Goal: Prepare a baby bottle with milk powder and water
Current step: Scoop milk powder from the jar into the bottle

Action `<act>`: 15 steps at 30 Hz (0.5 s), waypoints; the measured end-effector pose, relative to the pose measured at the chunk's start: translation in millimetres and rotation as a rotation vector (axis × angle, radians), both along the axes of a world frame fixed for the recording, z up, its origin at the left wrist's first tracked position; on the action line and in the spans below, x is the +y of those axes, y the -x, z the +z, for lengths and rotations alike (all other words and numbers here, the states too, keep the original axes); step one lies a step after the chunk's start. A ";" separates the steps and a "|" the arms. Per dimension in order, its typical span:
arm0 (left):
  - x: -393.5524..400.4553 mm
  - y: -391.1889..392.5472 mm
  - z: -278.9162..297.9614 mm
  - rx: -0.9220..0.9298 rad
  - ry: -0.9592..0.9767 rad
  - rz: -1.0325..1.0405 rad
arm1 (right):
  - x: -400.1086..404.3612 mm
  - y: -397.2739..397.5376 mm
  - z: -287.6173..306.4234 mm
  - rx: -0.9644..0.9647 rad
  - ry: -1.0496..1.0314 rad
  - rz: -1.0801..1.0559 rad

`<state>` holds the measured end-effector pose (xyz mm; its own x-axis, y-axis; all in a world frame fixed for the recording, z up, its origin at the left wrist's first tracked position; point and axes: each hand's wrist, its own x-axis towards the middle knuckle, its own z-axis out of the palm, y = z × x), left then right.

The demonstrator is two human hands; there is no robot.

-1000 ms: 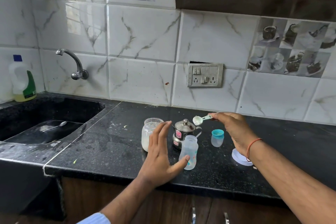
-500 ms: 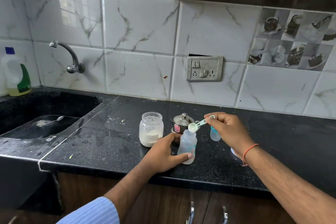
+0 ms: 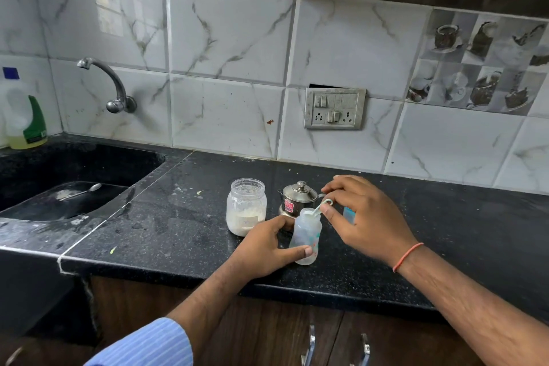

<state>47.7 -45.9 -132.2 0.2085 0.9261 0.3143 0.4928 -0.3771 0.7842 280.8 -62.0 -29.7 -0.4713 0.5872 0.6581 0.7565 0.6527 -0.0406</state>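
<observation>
A clear baby bottle point(image 3: 306, 230) stands open on the black counter point(image 3: 178, 223). My left hand point(image 3: 264, 244) grips the bottle low on its left side, thumb across the front. My right hand point(image 3: 359, 217) pinches the handle of a small pale scoop point(image 3: 319, 207), whose bowl is tipped down into the bottle's mouth. To the left stands an open glass jar point(image 3: 246, 206) partly filled with white milk powder. Behind the bottle sits a small steel lidded pot point(image 3: 297, 197). The bottle's blue cap point(image 3: 349, 214) is mostly hidden behind my right hand.
A black sink point(image 3: 74, 184) with a spoon point(image 3: 81, 191) in it lies at the left under a wall tap point(image 3: 110, 83). A detergent bottle point(image 3: 25, 116) stands in the far left corner. A switch panel point(image 3: 334, 108) is on the tiled wall.
My left hand closed round the bottle. My right hand lowered the scoop from above the pot and tipped its bowl into the bottle's mouth.
</observation>
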 end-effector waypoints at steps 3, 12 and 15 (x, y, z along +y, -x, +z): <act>-1.5 0.9 0.1 0.011 0.005 0.010 | -3.5 0.0 -0.5 -0.083 -0.087 0.003; 3.7 -0.2 -3.1 0.001 -0.031 -0.007 | -9.8 -0.3 -1.9 -0.126 -0.222 0.022; 1.4 -0.9 -0.6 0.002 -0.042 -0.017 | -10.6 -0.4 -2.0 -0.122 -0.232 0.031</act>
